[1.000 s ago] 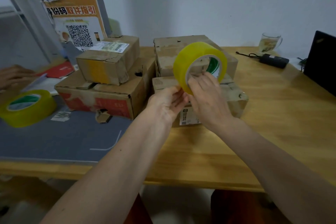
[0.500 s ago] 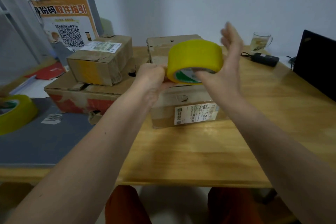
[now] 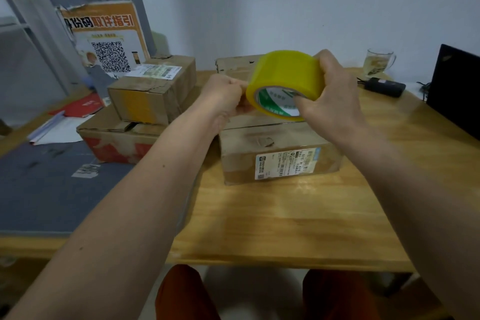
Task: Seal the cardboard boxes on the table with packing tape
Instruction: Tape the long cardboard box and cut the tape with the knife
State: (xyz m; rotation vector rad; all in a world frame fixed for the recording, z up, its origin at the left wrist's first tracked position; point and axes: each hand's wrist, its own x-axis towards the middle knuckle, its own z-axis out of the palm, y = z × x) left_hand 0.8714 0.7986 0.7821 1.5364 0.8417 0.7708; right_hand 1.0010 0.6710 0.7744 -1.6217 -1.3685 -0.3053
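A yellow roll of packing tape point(image 3: 285, 73) hangs above the nearest cardboard box point(image 3: 278, 148), which has a white label on its front. My right hand point(image 3: 330, 96) grips the roll, thumb in its green-printed core and fingers over the top. My left hand point(image 3: 226, 96) is closed at the roll's left edge, pinching there; whether it holds the tape's end I cannot tell. Behind the near box lies another box point(image 3: 233, 65). To the left, a small box point(image 3: 153, 91) sits on a wider box point(image 3: 114, 138).
The wooden table point(image 3: 285, 215) carries a grey mat point(image 3: 46, 189) at the left, papers and a red booklet point(image 3: 80, 108). At the back right stand a glass mug point(image 3: 378, 62), a black adapter point(image 3: 384, 87) and a dark laptop screen point(image 3: 457, 88). A QR-code poster point(image 3: 106, 39) leans behind.
My right hand went from open fingers raised beside the roll to wrapped around it. The roll shifted slightly right. My view moved, and the second yellow roll at the left left the frame.
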